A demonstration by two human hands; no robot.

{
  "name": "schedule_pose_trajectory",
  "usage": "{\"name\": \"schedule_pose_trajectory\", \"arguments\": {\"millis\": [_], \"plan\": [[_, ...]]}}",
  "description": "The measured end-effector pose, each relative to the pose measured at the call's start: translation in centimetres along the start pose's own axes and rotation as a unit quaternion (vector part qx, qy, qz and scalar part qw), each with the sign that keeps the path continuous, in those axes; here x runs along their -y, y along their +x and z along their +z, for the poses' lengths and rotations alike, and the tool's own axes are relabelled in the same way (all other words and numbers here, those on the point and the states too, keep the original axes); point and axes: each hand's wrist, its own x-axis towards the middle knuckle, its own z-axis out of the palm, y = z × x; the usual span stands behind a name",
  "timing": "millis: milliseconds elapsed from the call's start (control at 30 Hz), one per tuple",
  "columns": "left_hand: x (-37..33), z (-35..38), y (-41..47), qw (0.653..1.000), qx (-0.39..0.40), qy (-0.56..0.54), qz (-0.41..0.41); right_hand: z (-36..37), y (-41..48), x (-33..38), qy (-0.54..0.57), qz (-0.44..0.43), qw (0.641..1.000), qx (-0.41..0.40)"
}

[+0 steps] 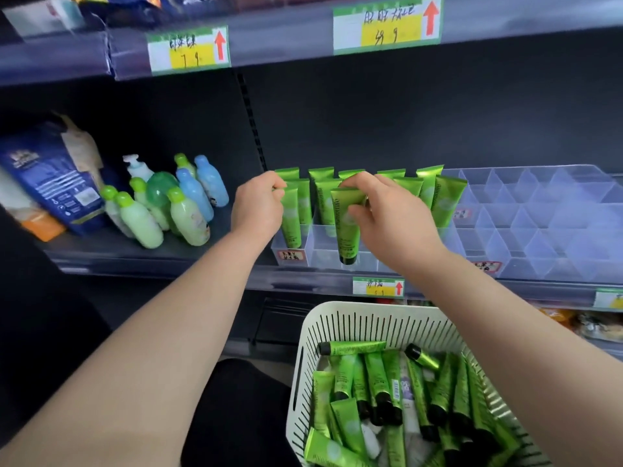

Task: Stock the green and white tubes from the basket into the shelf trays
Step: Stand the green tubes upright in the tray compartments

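Note:
A clear divided tray (pixel 505 237) sits on the middle shelf; several green tubes (pixel 445 203) stand cap-down in its left compartments. My left hand (pixel 258 205) pinches the crimped top of the leftmost green tube (pixel 292 227). My right hand (pixel 387 210) pinches the top of another green tube (pixel 347 234), which stands upright in a front compartment with its black cap down. Below, a white slotted basket (pixel 337 325) holds several green tubes (pixel 377 382) and a few white ones (pixel 409 409), lying in a heap.
Green, white and blue bottles (pixel 168 203) crowd the shelf left of the tray, beside a blue bag (pixel 50 183). Price labels (pixel 188 48) hang on the upper shelf rail. The tray's right compartments (pixel 546 214) hold nothing. Snack packs (pixel 593 325) lie on the lower shelf at right.

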Motion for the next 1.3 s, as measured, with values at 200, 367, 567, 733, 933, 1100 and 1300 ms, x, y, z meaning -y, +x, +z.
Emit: {"name": "schedule_pose_trajectory", "arguments": {"millis": [200,367,567,733,933,1100,1300], "plan": [[1.3,0.6,1.1,1.0,0.005,-0.021,0.001,1.2,1.3,1.2,0.006,-0.01,1.0,0.001],[2.3,0.7,0.9,0.998,-0.005,-0.057,-0.015,1.9,2.3,2.1,0.008,-0.009,1.0,0.004],[3.0,-1.4,-0.1,0.996,-0.057,-0.069,-0.008,3.8,4.1,3.8,0.031,-0.018,0.999,-0.016],[2.9,-2.7,-0.9,0.995,-0.074,-0.072,0.009,6.2,5.6,4.6,0.007,-0.02,1.0,0.002],[2.9,-3.0,-1.5,0.994,-0.072,-0.081,0.032,8.7,5.5,4.3,-0.037,-0.011,0.998,0.057],[3.4,-2.6,-1.6,0.993,-0.069,-0.086,0.031,9.6,5.3,3.6,-0.056,-0.001,0.995,0.086],[3.2,-2.6,-2.3,0.993,-0.072,-0.087,0.044,9.2,4.9,3.3,-0.055,-0.011,0.997,0.061]]}}
